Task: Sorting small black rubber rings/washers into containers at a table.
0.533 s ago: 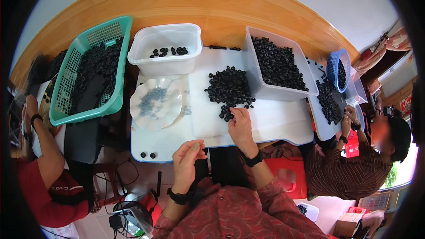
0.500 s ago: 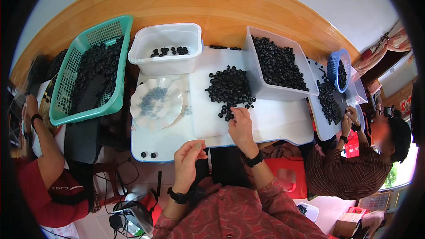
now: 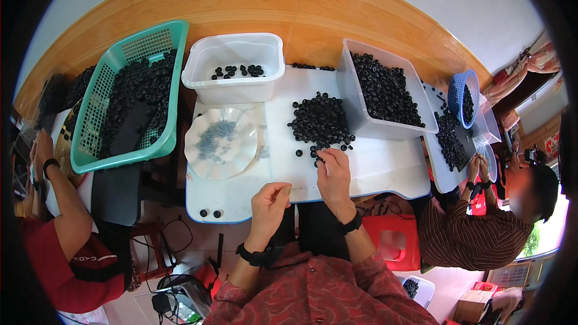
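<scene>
My right hand is at the near edge of a pile of small black round parts. Its thumb and forefinger are closed on one small black part. Closer to me and to the left, my left hand hovers over the table's front edge with thumb and forefinger pinched together; whatever they hold is too small to make out. A scalloped white plate with many tiny grey pieces lies left of the pile. Two loose black parts sit at the table's front left corner.
A translucent bin full of black parts stands behind right, a white tub with a few behind left. Left is a green basket. People work at both sides, the right one near a blue basket.
My right hand has drawn slightly back towards me, its fingertips now closed on a black part. My left hand has moved a little right and up. The whole view has shifted slightly.
</scene>
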The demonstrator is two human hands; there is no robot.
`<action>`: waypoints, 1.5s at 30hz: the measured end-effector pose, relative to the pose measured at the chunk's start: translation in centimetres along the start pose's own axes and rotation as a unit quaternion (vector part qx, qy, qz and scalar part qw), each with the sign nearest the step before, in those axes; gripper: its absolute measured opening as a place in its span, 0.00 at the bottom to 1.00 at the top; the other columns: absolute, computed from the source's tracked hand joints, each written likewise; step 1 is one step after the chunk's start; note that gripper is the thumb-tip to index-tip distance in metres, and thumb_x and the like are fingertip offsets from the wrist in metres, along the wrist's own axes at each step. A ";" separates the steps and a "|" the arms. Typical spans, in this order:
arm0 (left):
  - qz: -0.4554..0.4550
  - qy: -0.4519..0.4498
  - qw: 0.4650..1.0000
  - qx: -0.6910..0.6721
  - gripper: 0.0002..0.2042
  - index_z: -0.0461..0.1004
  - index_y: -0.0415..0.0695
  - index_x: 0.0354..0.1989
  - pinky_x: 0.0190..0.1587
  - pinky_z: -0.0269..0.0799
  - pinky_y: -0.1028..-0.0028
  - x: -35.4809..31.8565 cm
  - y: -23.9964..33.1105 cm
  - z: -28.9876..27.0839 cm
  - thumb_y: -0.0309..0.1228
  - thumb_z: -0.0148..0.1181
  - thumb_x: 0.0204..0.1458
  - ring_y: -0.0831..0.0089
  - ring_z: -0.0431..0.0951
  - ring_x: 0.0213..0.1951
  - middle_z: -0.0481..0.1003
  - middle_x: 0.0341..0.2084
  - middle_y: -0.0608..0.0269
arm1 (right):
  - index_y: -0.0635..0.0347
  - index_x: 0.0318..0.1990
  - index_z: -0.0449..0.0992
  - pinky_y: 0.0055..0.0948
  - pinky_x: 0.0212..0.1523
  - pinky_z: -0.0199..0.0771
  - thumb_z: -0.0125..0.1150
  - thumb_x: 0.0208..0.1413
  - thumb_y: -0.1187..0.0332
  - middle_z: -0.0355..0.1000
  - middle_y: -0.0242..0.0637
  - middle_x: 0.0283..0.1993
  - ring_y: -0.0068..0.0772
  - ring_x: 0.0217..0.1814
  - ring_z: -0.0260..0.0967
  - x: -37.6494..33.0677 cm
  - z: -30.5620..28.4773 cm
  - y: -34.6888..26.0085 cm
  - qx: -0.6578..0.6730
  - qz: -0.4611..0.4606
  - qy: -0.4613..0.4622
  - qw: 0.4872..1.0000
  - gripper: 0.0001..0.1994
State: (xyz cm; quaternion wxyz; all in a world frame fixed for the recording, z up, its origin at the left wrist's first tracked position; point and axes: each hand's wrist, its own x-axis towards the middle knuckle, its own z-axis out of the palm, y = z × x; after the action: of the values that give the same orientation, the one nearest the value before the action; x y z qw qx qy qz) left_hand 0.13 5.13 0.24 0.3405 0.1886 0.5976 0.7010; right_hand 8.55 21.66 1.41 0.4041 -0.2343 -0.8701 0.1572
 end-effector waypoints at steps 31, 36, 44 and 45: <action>0.041 0.051 0.986 -0.150 0.10 0.74 0.34 0.47 0.38 0.77 0.79 -0.1 0.1 -1.1 0.24 0.55 0.60 0.81 0.76 0.35 0.77 0.37 0.63 | 0.65 0.40 0.74 0.28 0.33 0.74 0.64 0.49 0.79 0.73 0.41 0.36 0.32 0.33 0.73 -1.0 1.2 -6.7 0.270 0.137 -0.194 0.933 0.10; 0.019 0.079 0.985 -0.154 0.11 0.74 0.35 0.48 0.37 0.78 0.77 -0.1 -0.1 -1.9 0.25 0.56 0.59 0.79 0.77 0.34 0.77 0.36 0.60 | 0.64 0.41 0.75 0.31 0.34 0.74 0.61 0.48 0.82 0.72 0.43 0.36 0.36 0.34 0.73 -0.2 1.0 -7.7 0.285 0.105 -0.245 0.921 0.11; -0.025 0.095 0.965 -0.242 0.12 0.73 0.35 0.50 0.35 0.78 0.77 -0.2 0.3 -3.1 0.28 0.52 0.62 0.80 0.75 0.30 0.76 0.33 0.61 | 0.65 0.41 0.75 0.37 0.33 0.72 0.58 0.52 0.78 0.68 0.45 0.37 0.45 0.34 0.70 1.8 3.9 -6.6 0.138 0.041 -0.214 0.966 0.09; -0.024 0.078 0.962 -0.261 0.12 0.73 0.35 0.50 0.36 0.78 0.76 -0.2 0.2 -3.3 0.29 0.52 0.63 0.80 0.75 0.30 0.76 0.33 0.60 | 0.65 0.41 0.75 0.38 0.34 0.72 0.58 0.52 0.76 0.67 0.46 0.37 0.46 0.35 0.69 2.0 4.3 -6.7 0.097 0.028 -0.206 0.973 0.09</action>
State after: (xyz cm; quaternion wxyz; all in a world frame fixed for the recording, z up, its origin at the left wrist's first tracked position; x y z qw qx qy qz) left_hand -1.99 2.63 -0.24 0.3470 0.0233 0.4226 0.8369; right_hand 2.22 16.71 3.09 0.2322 -0.1808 -0.9085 0.2966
